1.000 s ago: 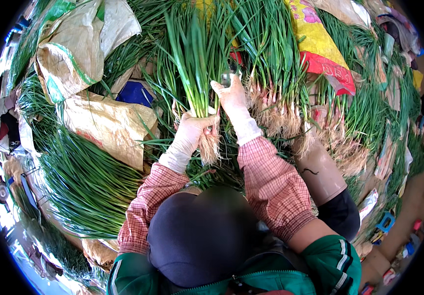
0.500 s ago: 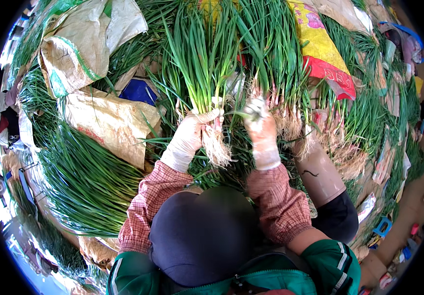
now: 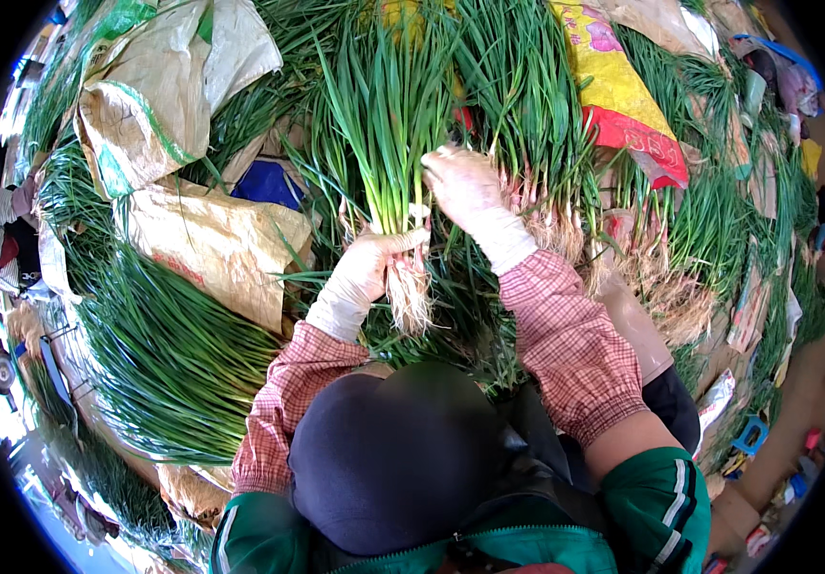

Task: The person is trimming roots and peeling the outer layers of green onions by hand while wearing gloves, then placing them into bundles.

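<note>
My left hand (image 3: 360, 270), in a thin whitish glove, is closed around a bunch of scallions (image 3: 395, 196) just above the roots. Their pale stringy roots (image 3: 409, 297) hang below the fist, and the green leaves fan out away from me. My right hand (image 3: 462, 187), gloved the same way, is beside the right edge of this bunch, with its fingers bent together at the stalks. Whatever is between those fingertips is hidden. More scallions (image 3: 527, 124) with reddish stems and tangled roots lie just beyond and to the right of it.
At left a large pile of scallions (image 3: 164, 354) lies partly under a tan woven sack (image 3: 221, 244). A yellow and red sack (image 3: 623, 96) covers leaves at upper right. My boot (image 3: 635, 320) stands right of centre, and a blue stool (image 3: 749, 435) is at far right.
My right hand has moved up and left, from the roots on the right to the side of the held bunch. The thin green piece by its fingers no longer shows. The left hand keeps its hold.
</note>
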`<state>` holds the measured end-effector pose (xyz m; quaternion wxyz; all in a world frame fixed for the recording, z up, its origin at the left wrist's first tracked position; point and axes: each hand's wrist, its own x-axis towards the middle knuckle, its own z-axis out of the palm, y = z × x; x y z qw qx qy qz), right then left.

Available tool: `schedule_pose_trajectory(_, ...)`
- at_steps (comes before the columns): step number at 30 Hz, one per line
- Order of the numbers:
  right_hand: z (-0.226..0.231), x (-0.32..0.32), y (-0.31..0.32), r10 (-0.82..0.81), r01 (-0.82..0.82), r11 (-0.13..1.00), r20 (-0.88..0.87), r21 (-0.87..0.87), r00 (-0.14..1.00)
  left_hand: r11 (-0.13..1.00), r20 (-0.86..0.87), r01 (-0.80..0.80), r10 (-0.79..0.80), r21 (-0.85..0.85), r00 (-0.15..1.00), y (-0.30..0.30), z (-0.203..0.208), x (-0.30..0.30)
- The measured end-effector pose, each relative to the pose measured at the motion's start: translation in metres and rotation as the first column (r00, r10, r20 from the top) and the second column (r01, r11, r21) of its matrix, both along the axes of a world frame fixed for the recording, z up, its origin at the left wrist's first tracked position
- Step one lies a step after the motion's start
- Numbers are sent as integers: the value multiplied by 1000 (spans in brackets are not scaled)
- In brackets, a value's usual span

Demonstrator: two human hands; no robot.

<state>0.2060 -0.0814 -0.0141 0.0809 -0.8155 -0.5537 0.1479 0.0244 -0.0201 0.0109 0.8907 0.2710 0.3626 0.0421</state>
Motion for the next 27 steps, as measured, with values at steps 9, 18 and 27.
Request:
schedule_pose_trajectory(9, -45, 2, -44, -209, 462, 873, -976, -156, 66, 993, 149, 108, -113, 44, 982, 23, 0, -16)
schedule_pose_trajectory(18, -13, 26, 12, -491, 457, 857, -109, -240, 864, 994, 213, -88, 71, 71, 974, 24, 21, -3)
schedule_pose_trajectory(27, -34, 75, -55, -708, 706, 675, 83, -215, 702, 971, 369, -17, 106, -236, 923, 19, -5, -3)
